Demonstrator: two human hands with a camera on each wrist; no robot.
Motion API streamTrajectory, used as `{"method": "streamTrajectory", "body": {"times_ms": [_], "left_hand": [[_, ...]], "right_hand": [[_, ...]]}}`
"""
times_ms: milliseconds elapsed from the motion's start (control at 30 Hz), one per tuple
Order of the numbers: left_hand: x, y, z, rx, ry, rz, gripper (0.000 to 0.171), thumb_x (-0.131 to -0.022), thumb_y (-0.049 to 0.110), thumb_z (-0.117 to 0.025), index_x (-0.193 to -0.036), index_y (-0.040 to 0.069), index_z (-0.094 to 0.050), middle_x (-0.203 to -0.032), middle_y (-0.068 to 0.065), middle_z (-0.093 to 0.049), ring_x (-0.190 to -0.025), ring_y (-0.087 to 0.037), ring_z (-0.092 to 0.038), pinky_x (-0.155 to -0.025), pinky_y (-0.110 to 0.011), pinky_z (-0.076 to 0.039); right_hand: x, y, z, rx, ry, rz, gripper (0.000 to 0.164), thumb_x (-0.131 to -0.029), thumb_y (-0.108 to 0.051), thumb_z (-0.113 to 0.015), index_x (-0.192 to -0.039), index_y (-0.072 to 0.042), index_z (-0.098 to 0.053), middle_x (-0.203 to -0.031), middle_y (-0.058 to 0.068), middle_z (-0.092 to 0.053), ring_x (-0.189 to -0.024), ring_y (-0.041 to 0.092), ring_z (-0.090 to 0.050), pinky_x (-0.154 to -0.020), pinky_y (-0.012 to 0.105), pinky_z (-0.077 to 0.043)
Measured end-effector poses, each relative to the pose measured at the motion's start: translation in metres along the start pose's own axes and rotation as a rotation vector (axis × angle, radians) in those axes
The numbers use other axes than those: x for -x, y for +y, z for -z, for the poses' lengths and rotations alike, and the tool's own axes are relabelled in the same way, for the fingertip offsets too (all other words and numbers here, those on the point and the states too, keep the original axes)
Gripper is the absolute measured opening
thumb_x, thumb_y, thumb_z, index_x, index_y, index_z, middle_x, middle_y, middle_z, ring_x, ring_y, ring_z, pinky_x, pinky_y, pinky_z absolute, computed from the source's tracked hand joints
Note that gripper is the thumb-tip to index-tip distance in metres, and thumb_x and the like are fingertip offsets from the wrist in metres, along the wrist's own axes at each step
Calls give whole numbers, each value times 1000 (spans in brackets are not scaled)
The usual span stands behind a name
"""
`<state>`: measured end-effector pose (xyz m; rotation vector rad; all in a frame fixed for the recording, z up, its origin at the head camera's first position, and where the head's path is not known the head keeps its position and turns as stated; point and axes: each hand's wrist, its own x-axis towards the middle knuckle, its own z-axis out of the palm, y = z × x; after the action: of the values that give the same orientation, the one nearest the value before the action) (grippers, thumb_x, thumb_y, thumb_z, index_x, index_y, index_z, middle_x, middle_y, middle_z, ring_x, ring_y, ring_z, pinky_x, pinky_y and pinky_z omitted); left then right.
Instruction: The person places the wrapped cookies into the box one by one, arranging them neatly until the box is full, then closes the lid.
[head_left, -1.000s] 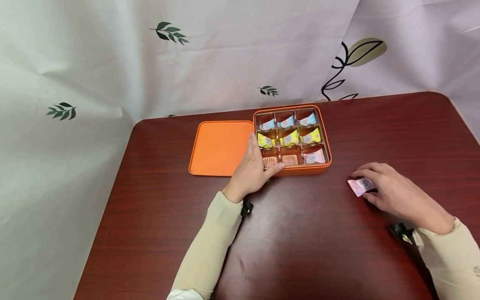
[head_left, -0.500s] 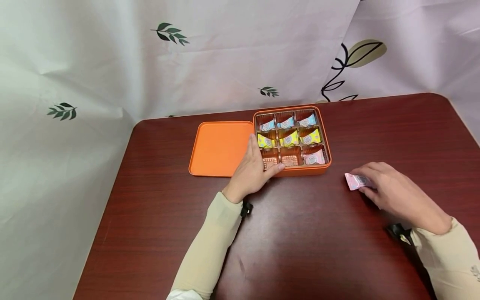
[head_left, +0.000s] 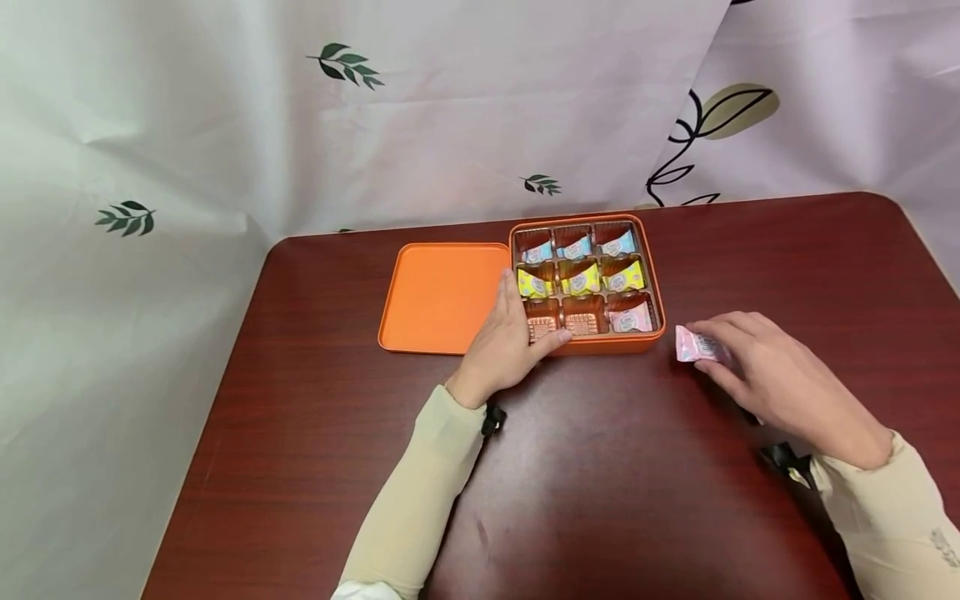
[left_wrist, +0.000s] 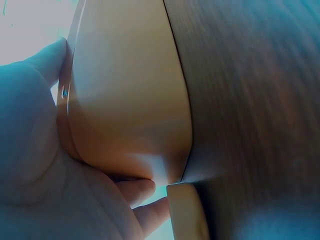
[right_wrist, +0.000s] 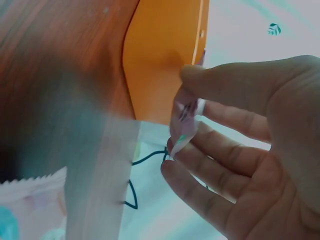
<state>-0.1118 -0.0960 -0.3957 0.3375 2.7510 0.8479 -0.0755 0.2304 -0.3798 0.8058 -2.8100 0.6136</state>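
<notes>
An orange box (head_left: pixel 611 343) with a brown divided tray stands at the back of the table. Blue-wrapped candies (head_left: pixel 575 247) fill its back row and yellow-wrapped candies (head_left: pixel 581 280) its middle row. One pink-wrapped candy (head_left: pixel 632 318) sits in the front right compartment; the other two front compartments are bare. My left hand (head_left: pixel 501 337) rests at the box's front left corner, fingers straight along the side and thumb on the front rim. To the right of the box, my right hand (head_left: pixel 780 379) pinches another pink-wrapped candy (head_left: pixel 693 344) between thumb and fingers.
The orange lid (head_left: pixel 446 298) lies left of the box, directly beside it. A wrapped candy (right_wrist: pixel 35 210) shows at the lower left in the right wrist view. A leaf-printed curtain (head_left: pixel 450 117) hangs behind the dark red table (head_left: pixel 600 500).
My right hand has lifted the pink-wrapped candy and moved it left and away from me, closer to the box. My left hand has stayed at the box corner.
</notes>
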Motion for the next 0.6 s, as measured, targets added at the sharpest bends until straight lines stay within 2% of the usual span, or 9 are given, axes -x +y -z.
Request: {"method": "streamTrajectory", "body": {"times_ms": [367,600], "left_hand": [[1,-1,-2,14,-6,-1,112,-96,65,-52,-156,3,18,-166,-17,17,-152,-20,12,-121,-37,-13],[-2,-1,-2,8,10,-16,112,-95,65,-52,-157,2,17,-166,-19,15,-152,-20,11,-121,-37,-14]], "right_hand": [[-8,-13,2,-21,43,13,50,-77,-11,-85,-123,-5,-66,-112,9,-65,-105,25,-56,-86,44,-44],[-16,-18,-6,-52,65,21,47,-78,-11,-85,-121,-5,-67,-110,8,-65,-104,25,-57,-86,43,-46]]}}
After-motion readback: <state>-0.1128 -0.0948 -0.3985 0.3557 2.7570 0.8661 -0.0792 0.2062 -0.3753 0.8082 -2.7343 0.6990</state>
